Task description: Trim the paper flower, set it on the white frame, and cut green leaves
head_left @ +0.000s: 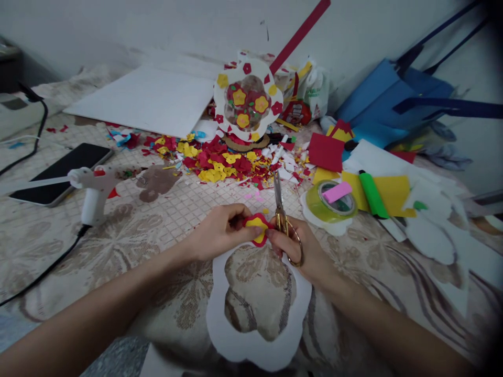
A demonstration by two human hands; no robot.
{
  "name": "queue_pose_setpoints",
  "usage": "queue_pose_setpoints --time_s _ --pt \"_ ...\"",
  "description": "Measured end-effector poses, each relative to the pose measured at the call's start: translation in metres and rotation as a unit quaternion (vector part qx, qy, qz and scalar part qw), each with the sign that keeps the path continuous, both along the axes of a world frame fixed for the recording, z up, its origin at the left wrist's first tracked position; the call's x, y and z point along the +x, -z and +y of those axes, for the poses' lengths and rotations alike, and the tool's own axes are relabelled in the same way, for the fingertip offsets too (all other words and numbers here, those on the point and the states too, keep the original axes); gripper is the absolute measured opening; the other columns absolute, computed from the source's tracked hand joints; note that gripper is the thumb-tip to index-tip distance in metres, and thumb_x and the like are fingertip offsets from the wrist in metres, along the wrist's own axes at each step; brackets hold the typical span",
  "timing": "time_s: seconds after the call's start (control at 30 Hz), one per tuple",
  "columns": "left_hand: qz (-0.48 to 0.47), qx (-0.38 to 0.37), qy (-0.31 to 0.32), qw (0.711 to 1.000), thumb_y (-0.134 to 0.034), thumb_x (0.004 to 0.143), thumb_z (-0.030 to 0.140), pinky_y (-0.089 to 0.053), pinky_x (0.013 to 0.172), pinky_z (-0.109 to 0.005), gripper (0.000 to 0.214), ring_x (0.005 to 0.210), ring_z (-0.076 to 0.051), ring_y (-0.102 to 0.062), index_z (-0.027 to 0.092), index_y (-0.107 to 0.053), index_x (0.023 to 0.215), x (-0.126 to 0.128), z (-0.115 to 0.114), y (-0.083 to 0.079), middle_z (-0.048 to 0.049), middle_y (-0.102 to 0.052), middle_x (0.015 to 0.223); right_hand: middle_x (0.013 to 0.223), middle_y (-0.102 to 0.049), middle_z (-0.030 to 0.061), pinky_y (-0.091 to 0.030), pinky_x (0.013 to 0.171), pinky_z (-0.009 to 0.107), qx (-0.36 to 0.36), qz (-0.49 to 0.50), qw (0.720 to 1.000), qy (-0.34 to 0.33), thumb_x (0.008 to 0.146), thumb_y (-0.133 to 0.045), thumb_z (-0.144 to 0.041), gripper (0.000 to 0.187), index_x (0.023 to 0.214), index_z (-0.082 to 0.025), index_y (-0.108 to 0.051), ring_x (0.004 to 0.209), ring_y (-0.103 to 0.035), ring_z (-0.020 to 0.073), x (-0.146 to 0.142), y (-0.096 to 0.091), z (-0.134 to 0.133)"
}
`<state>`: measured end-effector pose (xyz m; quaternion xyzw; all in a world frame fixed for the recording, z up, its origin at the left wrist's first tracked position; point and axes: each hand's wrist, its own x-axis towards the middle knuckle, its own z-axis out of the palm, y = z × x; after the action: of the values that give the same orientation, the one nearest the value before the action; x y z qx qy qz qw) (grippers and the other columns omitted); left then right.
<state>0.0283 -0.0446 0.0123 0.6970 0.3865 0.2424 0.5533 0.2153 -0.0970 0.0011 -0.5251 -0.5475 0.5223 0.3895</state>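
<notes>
My left hand [220, 230] is closed in a pinch on a small red and yellow paper flower [257, 229]. My right hand [304, 251] touches the flower's right edge with its fingertips and also grips gold-handled scissors [282, 212], blades pointing up and away. Both hands hover over a white paper cut-out [220, 314] shaped like a flower ring, lying on the patterned bed cover.
A heap of red and yellow paper flowers [220, 159] lies ahead, with a decorated round white piece [247, 99] behind. A glue gun [92, 191] and phone [63, 170] are left. A tape roll [330, 201], green marker [372, 195], coloured sheets and a blue bag [393, 99] are right.
</notes>
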Motion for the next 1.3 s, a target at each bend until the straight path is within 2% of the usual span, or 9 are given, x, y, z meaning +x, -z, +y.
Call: queue_pose_setpoints --time_s 0.13,0.23,0.4,0.57,0.7,0.83,1.13,1.3 --pt "0.027 0.019 -0.005 0.999 -0.059 0.076 0.038 -0.026 0.047 -0.021 0.025 0.053 -0.009 -0.036 0.014 -0.058 0.07 0.0009 0.0003 0.0039 0.0032 -0.045 0.057 0.055 -0.046 -0.0063 -0.033 0.045 0.021 -0.007 0.014 1.0 -0.013 0.085 -0.056 -0.03 0.017 0.071 -0.02 -0.052 0.048 -0.041 0.009 -0.0012 0.0022 -0.0014" --pt "0.037 0.024 -0.004 0.999 -0.057 0.077 0.037 -0.026 0.047 -0.02 0.024 0.053 -0.008 -0.037 0.014 -0.058 0.069 0.0009 0.0017 0.0062 0.0028 -0.047 0.057 0.054 -0.046 -0.0067 -0.033 0.045 0.021 -0.008 0.026 1.0 -0.016 0.085 -0.057 -0.031 0.016 0.074 -0.02 -0.053 0.047 -0.042 0.0086 -0.0012 0.0043 -0.0014" --pt "0.018 -0.039 0.004 0.999 -0.051 0.08 0.037 -0.033 0.05 -0.021 0.027 0.056 -0.009 -0.042 0.013 -0.058 0.07 0.0007 0.0046 0.0041 0.0019 -0.049 0.062 0.05 -0.047 -0.0068 -0.033 0.043 0.021 -0.033 0.048 0.998 -0.004 0.082 -0.059 -0.03 0.017 0.07 -0.019 -0.052 0.044 -0.042 0.0085 -0.0018 0.0064 0.0007" --pt "0.011 -0.104 0.022 0.994 -0.051 0.079 0.035 -0.027 0.045 -0.019 0.023 0.051 -0.007 -0.034 0.013 -0.056 0.072 -0.0005 0.0062 0.0003 0.0054 -0.041 0.058 0.05 -0.047 -0.0059 -0.034 0.045 0.023 -0.038 0.091 0.995 0.016 0.081 -0.06 -0.029 0.024 0.063 -0.019 -0.048 0.045 -0.043 0.0087 -0.0013 0.0076 0.0025" --pt "0.011 -0.069 0.024 0.997 -0.053 0.077 0.033 -0.027 0.048 -0.019 0.022 0.054 -0.007 -0.035 0.014 -0.051 0.066 -0.0002 0.0056 0.0026 0.0052 -0.039 0.059 0.049 -0.046 -0.0061 -0.033 0.044 0.023 -0.053 0.117 0.992 0.01 0.082 -0.062 -0.035 0.027 0.064 -0.019 -0.049 0.044 -0.041 0.0087 -0.0013 0.0054 0.0025" --pt "0.015 -0.04 0.018 0.999 -0.052 0.076 0.031 -0.025 0.048 -0.02 0.021 0.054 -0.007 -0.032 0.015 -0.048 0.063 0.0008 0.0026 0.0029 0.0056 -0.037 0.058 0.048 -0.046 -0.0061 -0.03 0.042 0.023 -0.05 0.091 0.995 -0.003 0.081 -0.064 -0.038 0.029 0.064 -0.019 -0.05 0.043 -0.04 0.0082 -0.0014 0.0026 0.0023" --pt "0.013 -0.055 0.023 0.998 -0.052 0.076 0.031 -0.023 0.047 -0.02 0.021 0.053 -0.007 -0.031 0.015 -0.047 0.062 0.0001 0.0032 0.0035 0.0056 -0.036 0.057 0.049 -0.045 -0.0066 -0.031 0.042 0.022 -0.04 0.079 0.996 -0.002 0.08 -0.062 -0.033 0.026 0.063 -0.019 -0.049 0.044 -0.04 0.0081 -0.0023 0.0041 0.0022" --pt "0.023 -0.053 0.032 0.998 -0.051 0.075 0.029 -0.023 0.047 -0.021 0.02 0.053 -0.007 -0.032 0.016 -0.045 0.061 -0.0023 0.0026 0.004 0.0054 -0.035 0.057 0.05 -0.046 -0.0064 -0.03 0.042 0.021 -0.038 0.061 0.997 0.003 0.083 -0.062 -0.038 0.025 0.07 -0.019 -0.054 0.044 -0.041 0.0081 -0.0009 0.0014 0.0025"
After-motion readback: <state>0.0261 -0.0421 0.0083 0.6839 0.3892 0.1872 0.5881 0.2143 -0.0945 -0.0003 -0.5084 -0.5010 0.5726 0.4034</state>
